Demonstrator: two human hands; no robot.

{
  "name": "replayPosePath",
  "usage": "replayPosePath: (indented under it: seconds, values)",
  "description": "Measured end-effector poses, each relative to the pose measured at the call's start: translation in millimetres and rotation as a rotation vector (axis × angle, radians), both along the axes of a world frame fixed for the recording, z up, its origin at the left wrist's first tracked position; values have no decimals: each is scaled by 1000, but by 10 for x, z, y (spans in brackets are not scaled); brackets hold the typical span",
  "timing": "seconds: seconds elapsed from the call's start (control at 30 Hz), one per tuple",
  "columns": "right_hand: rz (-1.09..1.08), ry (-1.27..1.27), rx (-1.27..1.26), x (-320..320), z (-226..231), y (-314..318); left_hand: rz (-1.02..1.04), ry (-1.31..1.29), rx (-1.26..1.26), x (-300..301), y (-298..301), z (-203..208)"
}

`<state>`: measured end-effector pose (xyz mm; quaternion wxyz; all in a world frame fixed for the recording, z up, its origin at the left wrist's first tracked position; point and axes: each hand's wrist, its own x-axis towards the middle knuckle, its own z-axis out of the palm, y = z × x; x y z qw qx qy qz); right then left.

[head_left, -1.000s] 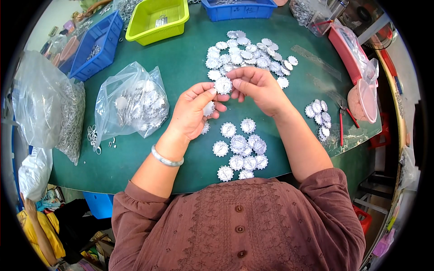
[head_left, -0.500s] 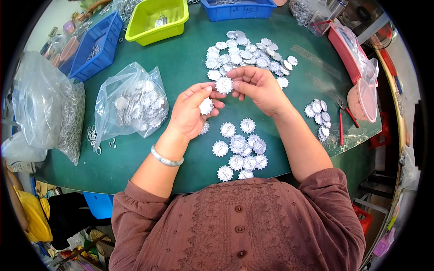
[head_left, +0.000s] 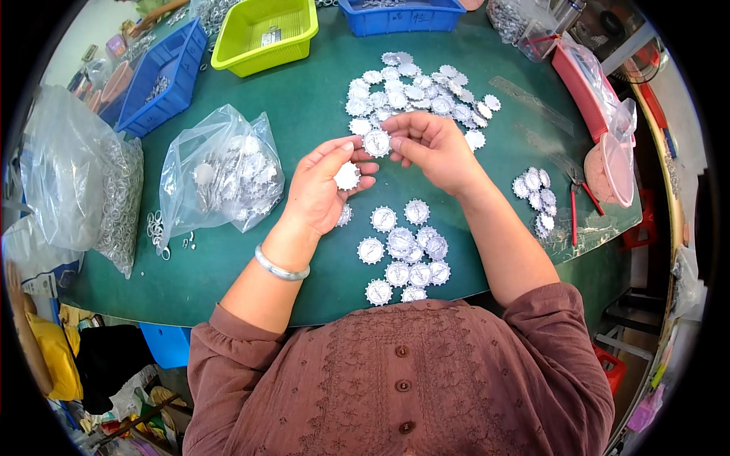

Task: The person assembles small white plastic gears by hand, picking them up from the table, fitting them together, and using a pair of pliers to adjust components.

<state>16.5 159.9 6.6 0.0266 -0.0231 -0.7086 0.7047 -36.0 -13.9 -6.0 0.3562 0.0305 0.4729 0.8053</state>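
Note:
Between both hands, over the green table, is a silver scalloped disc (head_left: 376,143) with a raised figure on its face. My right hand (head_left: 433,148) pinches its right edge with thumb and forefinger. The fingers of my left hand (head_left: 327,178) steady its left side, and a second, plain-faced scalloped disc (head_left: 347,176) rests in that hand's curled fingers. Just beyond my hands spreads a heap of similar discs (head_left: 411,91). Closer to me lies a loose group of discs (head_left: 411,254), several overlapping. One more disc (head_left: 344,216) shows partly from behind my left hand.
On the left are a clear bag of discs (head_left: 239,178), a big bag of metal rings (head_left: 118,197) and a blue bin (head_left: 161,83). A lime basket (head_left: 266,38) and blue tray (head_left: 401,19) stand far off. Red-handled pliers (head_left: 576,201) lie right, beside a small disc pile (head_left: 536,194).
The left thumb has lifted slightly off the plain disc, baring more of it. Both hands otherwise stay in place. At the far left edge, another person's arm has shifted.

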Motion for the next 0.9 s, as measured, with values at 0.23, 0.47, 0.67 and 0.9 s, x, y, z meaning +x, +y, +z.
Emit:
replayPosePath:
  seconds: [0.23, 0.47, 0.67, 0.9]
  values:
    - [-15, 87, 137, -14, 41, 75, -99, -123, 84, -40, -8, -20]
    - [-202, 158, 1048, -30, -124, 169, -76, -79, 11, -61, -27, -65]
    - [-120, 148, 1281, -60, -139, 151, -48, -67, -53, -32, -16, 5]
    - [-181, -109, 320, -63, -20, 137, -99, -43, -107, -28, -22, -10]
